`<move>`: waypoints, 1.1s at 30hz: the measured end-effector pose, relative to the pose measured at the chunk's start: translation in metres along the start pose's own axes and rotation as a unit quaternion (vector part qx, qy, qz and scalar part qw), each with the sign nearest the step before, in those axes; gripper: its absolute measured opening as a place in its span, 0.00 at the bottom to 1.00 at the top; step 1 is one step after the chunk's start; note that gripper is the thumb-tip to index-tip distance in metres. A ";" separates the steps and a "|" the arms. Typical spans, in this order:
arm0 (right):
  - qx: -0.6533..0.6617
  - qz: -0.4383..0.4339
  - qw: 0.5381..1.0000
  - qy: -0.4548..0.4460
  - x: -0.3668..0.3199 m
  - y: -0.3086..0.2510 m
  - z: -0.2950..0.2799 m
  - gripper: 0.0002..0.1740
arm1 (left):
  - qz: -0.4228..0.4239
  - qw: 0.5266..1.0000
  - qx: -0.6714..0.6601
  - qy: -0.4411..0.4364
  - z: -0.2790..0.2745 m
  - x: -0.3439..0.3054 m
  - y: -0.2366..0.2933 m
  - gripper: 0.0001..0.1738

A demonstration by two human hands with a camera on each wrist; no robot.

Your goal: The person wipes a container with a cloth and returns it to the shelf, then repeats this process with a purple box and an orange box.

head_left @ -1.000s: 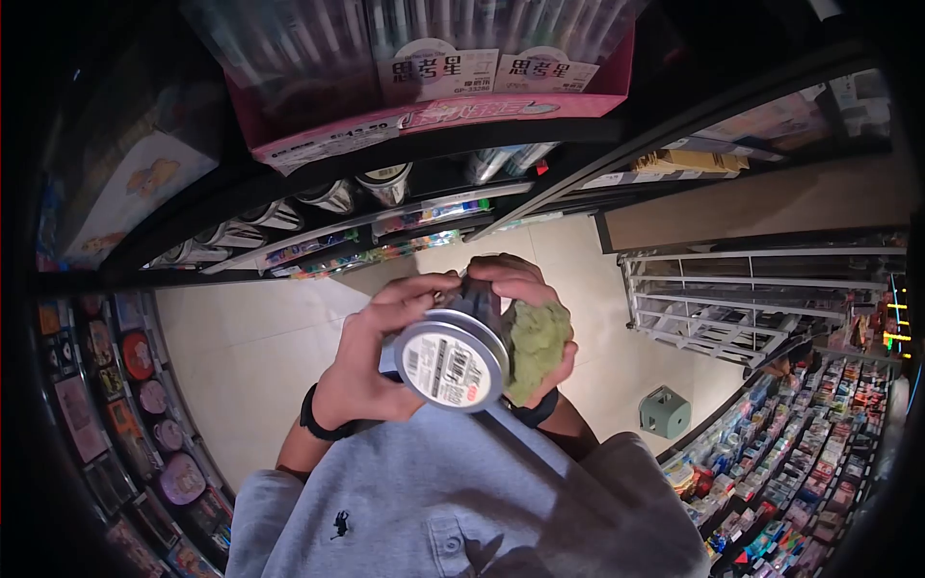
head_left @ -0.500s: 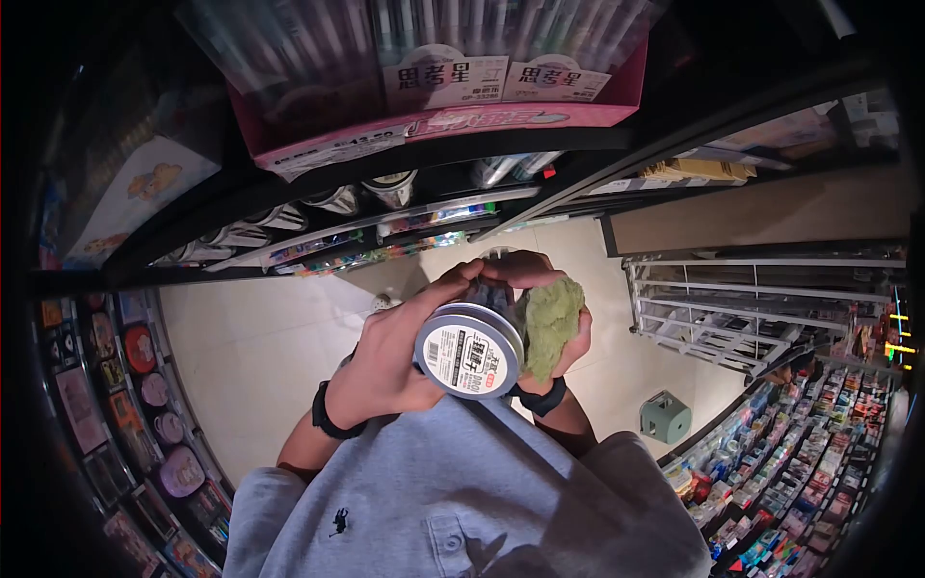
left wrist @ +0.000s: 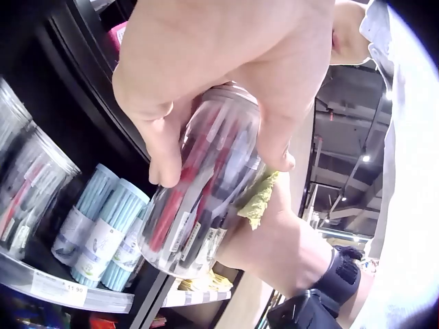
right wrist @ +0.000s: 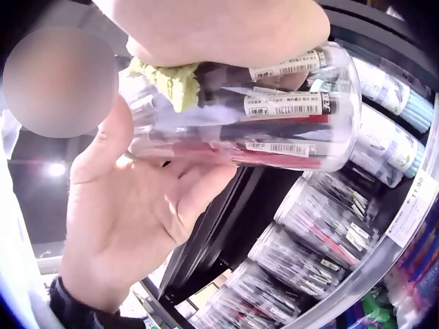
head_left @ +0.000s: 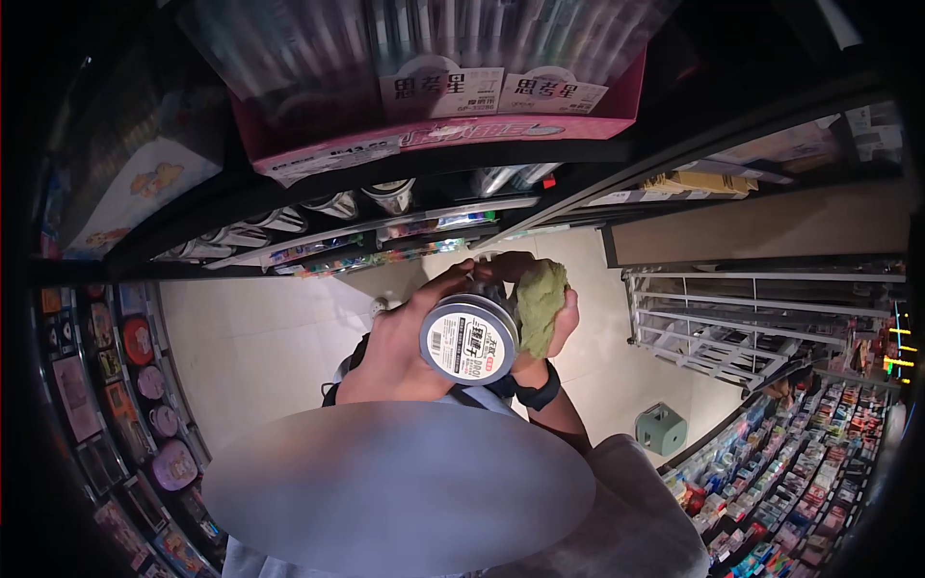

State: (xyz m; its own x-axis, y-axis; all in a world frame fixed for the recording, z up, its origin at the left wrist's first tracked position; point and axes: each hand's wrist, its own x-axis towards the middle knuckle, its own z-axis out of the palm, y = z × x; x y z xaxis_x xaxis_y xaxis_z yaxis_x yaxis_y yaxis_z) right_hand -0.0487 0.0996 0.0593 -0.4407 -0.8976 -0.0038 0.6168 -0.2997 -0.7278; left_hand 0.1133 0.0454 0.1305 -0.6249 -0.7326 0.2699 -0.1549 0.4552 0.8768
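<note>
A clear plastic jar (left wrist: pixel 206 185) of pens lies tilted between both hands, its labelled round lid (head_left: pixel 469 342) facing up in the head view. My left hand (head_left: pixel 395 345) grips it near the lid, thumb on one side and fingers on the other. On the other side, my right hand (right wrist: pixel 226 27) curls round the jar with a crumpled green cloth (right wrist: pixel 180 86) between palm and jar. The same cloth (head_left: pixel 541 308) shows beside the lid in the head view. Barcode labels and red and dark pens are visible through the jar's wall.
Shelves ahead hold a pink box (head_left: pixel 453 135) of pens, more pen jars (right wrist: pixel 295 253) and light blue tubes (left wrist: pixel 103 233). A white wire rack (head_left: pixel 713 318) and a green stool (head_left: pixel 662 429) stand at the right. Small goods line shelves on both sides.
The lid has turned and come more squarely into view, shifting slightly up and right from its first position. Both hands have moved with the jar, still holding it, and the cloth has shifted slightly.
</note>
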 end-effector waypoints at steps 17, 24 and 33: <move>-0.252 -0.072 0.965 0.007 0.036 -0.012 -0.010 0.33 | -0.076 0.994 0.013 0.072 0.021 0.010 -0.020 0.37; -0.277 0.012 0.955 -0.109 0.045 -0.006 -0.047 0.33 | -0.048 0.962 0.214 0.161 0.053 0.029 -0.065 0.41; -0.192 0.112 0.973 -0.059 0.060 0.025 -0.049 0.31 | -0.132 0.939 0.013 0.319 0.088 0.041 -0.097 0.41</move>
State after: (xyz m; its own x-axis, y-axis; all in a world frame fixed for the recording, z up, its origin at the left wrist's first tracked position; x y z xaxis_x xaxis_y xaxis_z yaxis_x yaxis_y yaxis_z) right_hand -0.0914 0.0545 0.0070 -0.2322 -0.9640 -0.1294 0.3896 0.0298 -0.9205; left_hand 0.0356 0.0160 0.0213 0.0209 -0.9716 0.2359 -0.2638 0.2222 0.9386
